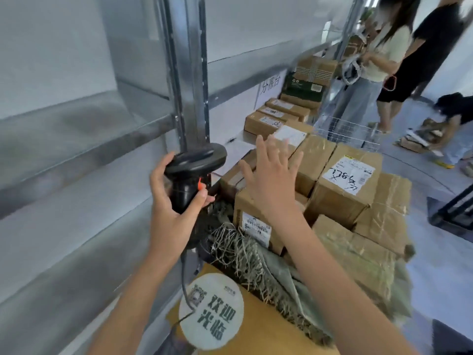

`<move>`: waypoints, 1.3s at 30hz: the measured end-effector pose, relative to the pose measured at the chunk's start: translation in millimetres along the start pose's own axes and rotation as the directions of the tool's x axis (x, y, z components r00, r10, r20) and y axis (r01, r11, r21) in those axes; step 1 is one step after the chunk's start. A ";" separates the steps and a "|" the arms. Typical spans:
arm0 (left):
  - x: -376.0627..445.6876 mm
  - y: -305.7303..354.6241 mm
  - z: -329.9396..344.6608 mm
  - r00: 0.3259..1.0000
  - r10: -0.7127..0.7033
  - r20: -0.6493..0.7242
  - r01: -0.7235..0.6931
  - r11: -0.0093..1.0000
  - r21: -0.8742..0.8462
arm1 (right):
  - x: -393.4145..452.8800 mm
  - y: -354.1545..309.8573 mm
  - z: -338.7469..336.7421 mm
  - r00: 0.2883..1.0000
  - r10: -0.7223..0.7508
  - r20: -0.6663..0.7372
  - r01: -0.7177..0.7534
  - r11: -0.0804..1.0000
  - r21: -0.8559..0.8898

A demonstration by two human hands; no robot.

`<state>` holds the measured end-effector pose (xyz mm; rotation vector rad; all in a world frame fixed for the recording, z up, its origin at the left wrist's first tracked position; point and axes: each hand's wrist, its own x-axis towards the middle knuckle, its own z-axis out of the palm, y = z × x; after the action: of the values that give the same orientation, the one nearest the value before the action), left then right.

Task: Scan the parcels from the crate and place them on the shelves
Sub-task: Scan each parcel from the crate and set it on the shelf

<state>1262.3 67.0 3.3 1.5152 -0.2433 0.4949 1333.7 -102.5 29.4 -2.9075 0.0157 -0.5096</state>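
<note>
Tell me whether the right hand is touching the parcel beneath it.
Cannot tell. In the head view the right hand is spread open above a brown parcel, hiding the spot beneath it; no contact or gap shows plainly.

Cardboard parcels [343, 183] (tape glossy), matt black plastic scanner [194, 172], metal shelves [84, 139].
</note>
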 end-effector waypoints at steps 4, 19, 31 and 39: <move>-53.5 24.4 -22.7 0.991 -0.003 -0.135 0.013 0.998 0.068 | -45.7 -29.1 5.5 0.985 -0.161 0.058 0.154 0.983 0.100; -182.6 90.7 -134.7 0.778 0.029 -0.628 0.147 0.963 0.227 | -241.1 -155.7 2.1 0.770 -0.629 0.103 0.179 0.368 0.912; -339.8 158.7 -223.3 0.478 -0.026 -0.878 0.204 0.975 0.082 | -422.5 -223.6 -32.9 0.384 -0.882 0.272 -0.303 0.158 0.940; -445.5 209.3 -268.9 0.367 -0.054 -0.929 0.105 0.994 -0.016 | -527.0 -261.0 -65.0 0.262 -0.934 0.242 -0.366 0.136 0.921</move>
<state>735.7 257.8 -26.4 1.0481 0.7687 1.2200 810.1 164.4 -38.8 -1.2796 -0.9721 0.9622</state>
